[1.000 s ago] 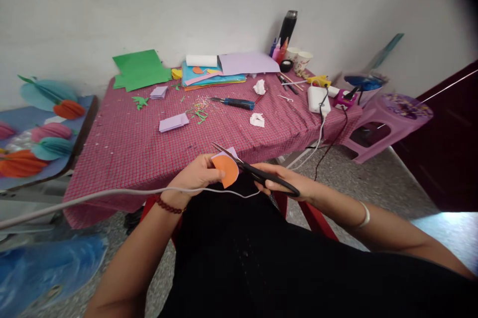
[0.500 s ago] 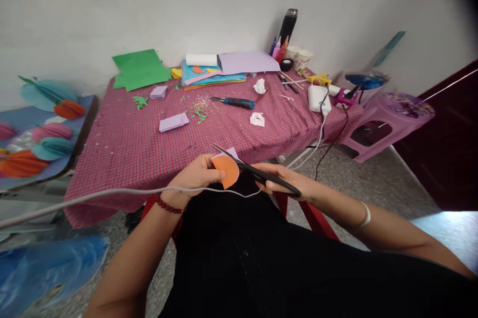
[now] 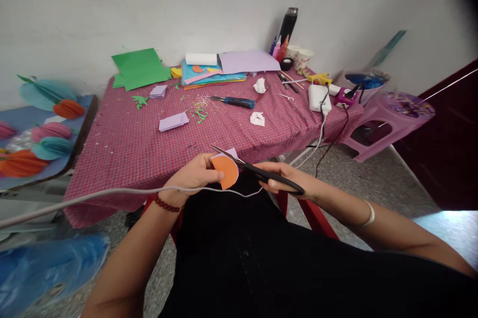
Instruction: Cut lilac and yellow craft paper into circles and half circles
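Between thumb and fingers, my left hand pinches an orange half-round paper piece laid over lilac paper. The lilac sheet shows along the orange piece's upper edge and curved right side. My right hand grips black-handled scissors, with fingers round the handles. Their blades point up and left and lie across the lilac paper at the rim of the orange piece. Both hands are above my lap, in front of the table edge. A pale cable runs across, below the papers.
On the checked tablecloth lie folded lilac papers, paper scraps, a utility knife and crumpled tissues. Green sheets, a black flask and glue bottles are at the back. A pink stool stands right.
My right hand and the scissors' handles have shifted slightly to the right. The papers in my left hand stay almost in place.
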`<state>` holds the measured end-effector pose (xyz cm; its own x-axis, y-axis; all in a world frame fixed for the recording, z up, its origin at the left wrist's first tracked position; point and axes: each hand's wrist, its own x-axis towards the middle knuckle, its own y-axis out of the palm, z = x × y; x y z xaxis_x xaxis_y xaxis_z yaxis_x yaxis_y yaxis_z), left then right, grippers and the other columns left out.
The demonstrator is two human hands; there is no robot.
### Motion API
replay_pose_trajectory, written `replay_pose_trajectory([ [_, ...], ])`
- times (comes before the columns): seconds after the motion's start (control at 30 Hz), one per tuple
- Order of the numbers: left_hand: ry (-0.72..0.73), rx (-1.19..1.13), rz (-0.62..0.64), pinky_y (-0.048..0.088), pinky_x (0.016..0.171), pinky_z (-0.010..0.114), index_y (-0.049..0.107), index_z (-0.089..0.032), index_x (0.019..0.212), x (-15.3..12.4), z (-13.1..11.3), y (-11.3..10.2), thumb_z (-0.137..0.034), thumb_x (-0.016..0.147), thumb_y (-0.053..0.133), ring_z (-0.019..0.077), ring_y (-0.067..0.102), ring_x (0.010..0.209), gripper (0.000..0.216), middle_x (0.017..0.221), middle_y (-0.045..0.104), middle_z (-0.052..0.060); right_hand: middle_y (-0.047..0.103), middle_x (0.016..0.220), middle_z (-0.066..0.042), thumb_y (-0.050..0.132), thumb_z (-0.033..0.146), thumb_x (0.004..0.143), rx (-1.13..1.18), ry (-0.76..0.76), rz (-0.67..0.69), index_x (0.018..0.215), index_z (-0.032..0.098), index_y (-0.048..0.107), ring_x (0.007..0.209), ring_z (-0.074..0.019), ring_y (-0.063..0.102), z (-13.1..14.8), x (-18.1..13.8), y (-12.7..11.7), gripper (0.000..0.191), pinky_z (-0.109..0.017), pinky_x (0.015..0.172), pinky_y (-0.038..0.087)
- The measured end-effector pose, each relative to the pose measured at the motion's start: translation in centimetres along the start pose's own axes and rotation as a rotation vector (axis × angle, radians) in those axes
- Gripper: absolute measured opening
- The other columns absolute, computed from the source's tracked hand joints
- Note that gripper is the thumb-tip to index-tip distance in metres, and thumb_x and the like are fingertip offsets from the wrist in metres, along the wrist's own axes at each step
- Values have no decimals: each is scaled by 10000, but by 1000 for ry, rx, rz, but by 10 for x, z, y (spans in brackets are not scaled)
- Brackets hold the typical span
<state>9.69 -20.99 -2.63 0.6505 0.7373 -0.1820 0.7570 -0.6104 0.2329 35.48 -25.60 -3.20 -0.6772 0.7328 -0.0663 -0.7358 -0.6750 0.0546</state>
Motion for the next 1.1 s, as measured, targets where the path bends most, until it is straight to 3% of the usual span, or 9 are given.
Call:
replay_pose_trajectory([
  [0.77,4,53,124,460,590,199,703,-126,752,-1,0,-4,-117,640,685,100,585,575,114,657,674,4,441,746,19,610,440,856,-40,54,64,1317,137,511,596,-66,333,8,-6,-11,560,-200,499,250],
  [0.97,-22,59,155,457,598,194,707,-130,756,-2,-2,-3,-112,653,668,100,597,594,112,672,683,3,567,886,-27,623,431,846,-93,63,64,1310,150,540,761,-110,475,16,-7,-13,549,-245,684,394],
  [1.1,-82,65,165,461,605,201,713,-122,812,-4,-1,-5,-132,640,685,111,612,620,174,709,694,17,609,1002,-57,639,424,831,-127,84,74,1301,147,551,883,-148,529,20,-8,-17,553,-291,803,421],
])
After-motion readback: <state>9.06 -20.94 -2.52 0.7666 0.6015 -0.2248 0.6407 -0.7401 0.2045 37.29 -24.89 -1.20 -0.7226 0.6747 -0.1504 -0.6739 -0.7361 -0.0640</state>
